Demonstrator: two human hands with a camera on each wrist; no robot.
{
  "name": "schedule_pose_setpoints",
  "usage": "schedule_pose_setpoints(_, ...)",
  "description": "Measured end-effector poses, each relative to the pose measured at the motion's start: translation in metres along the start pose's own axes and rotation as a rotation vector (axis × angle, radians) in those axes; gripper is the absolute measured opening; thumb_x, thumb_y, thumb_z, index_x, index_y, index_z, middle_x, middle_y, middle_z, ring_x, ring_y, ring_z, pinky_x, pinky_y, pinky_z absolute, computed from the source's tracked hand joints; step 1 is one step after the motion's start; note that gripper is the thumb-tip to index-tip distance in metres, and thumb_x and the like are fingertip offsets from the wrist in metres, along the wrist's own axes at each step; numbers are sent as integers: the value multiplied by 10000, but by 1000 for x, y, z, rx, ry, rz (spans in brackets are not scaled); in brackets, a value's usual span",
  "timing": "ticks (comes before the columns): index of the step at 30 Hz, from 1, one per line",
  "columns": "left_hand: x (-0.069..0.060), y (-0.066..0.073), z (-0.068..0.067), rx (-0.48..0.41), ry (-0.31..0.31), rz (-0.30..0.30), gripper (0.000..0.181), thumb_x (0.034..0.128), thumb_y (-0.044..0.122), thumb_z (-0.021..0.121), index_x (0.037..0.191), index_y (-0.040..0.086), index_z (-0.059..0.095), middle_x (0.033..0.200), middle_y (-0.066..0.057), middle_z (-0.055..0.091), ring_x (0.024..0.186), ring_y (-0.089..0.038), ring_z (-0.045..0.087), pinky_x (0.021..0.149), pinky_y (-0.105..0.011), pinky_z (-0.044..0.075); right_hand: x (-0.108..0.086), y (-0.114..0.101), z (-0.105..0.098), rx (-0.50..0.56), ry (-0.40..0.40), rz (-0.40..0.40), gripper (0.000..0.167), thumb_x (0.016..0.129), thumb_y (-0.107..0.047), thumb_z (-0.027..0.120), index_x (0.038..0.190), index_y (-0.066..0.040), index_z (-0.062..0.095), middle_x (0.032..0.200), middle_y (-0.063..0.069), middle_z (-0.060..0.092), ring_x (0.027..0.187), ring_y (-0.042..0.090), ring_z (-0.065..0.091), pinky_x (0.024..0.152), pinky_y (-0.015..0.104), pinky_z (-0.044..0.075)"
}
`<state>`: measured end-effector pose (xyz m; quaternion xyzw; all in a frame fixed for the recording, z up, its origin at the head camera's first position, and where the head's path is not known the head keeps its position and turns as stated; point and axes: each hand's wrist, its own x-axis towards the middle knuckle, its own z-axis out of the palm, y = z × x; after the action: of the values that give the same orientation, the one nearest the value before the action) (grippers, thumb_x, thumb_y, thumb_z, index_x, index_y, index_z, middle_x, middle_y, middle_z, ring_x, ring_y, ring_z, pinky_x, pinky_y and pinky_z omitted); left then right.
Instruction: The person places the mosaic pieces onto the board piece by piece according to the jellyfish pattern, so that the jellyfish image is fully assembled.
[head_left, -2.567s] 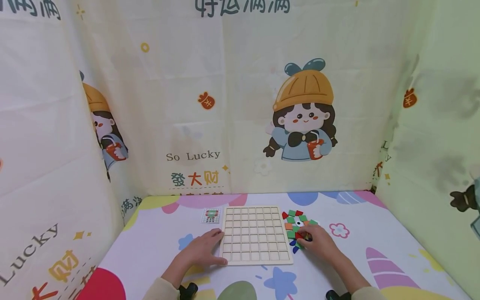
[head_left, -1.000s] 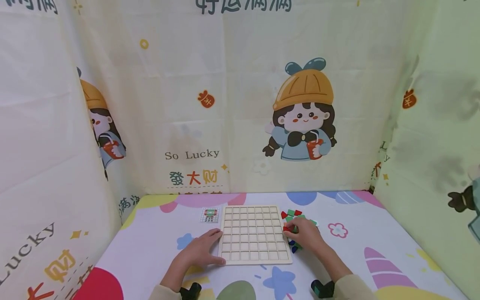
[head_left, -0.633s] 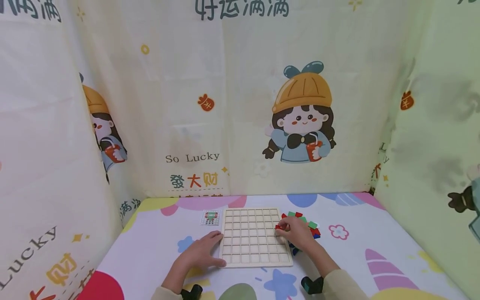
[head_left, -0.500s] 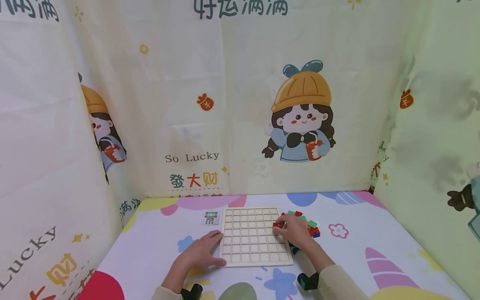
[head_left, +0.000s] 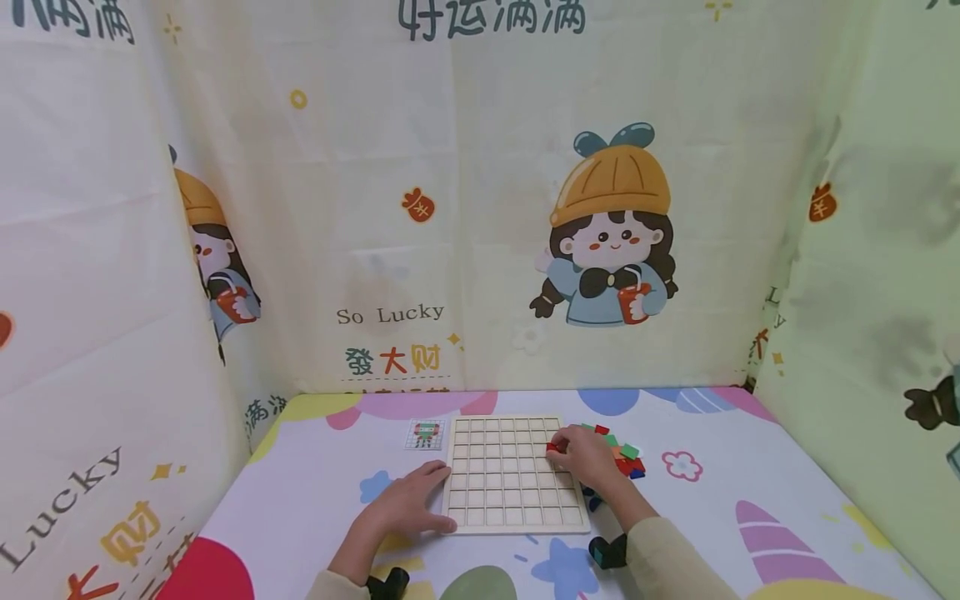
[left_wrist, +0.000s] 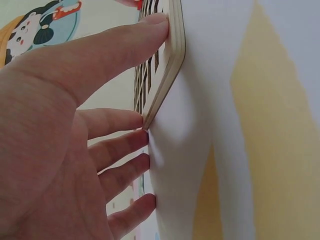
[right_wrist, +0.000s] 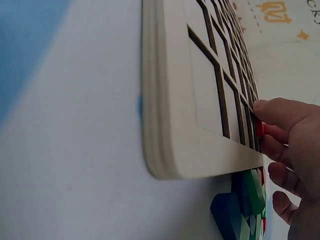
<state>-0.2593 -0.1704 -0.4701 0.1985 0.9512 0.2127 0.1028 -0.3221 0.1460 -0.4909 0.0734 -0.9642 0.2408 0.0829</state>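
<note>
A pale wooden grid board (head_left: 480, 523) lies flat on the table, its cells in rows. My left hand (head_left: 412, 500) rests at its left side; in the left wrist view the thumb (left_wrist: 150, 30) lies on the frame and the spread fingers (left_wrist: 120, 122) touch the edge near the table. With thumb and index finger, my right hand (head_left: 588, 457) pinches a small red tile (head_left: 551, 447) over the board's right-hand columns. The same red tile (right_wrist: 259, 127) shows at the cells in the right wrist view, mostly covered by fingers; whether it sits in a cell I cannot tell.
Right of the board lies a pile of coloured tiles (head_left: 628, 452), partly behind my right hand. A blue tile (right_wrist: 226, 214) lies near the board's edge. A small card with a robot-like tile picture (head_left: 426, 435) lies at the upper left. Printed cloth walls (head_left: 495, 250) enclose the table.
My right hand has gone from the tile pile leftward onto the board, carrying a red tile, then slowed there. The left hand has kept its place at the board's left edge.
</note>
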Motion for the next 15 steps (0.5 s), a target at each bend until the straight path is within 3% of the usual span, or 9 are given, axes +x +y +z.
schedule_pose_setpoints(15, -1, 2, 0, -2, -5, -9, 879, 757, 482, 775, 1450, 67, 428, 1540, -121, 370, 1397, -385, 375, 1095, -600, 350, 0, 5, 2, 53, 17, -6, 174, 812, -242, 767, 965, -160, 745, 824, -53, 620, 761, 119, 515, 680, 270, 474)
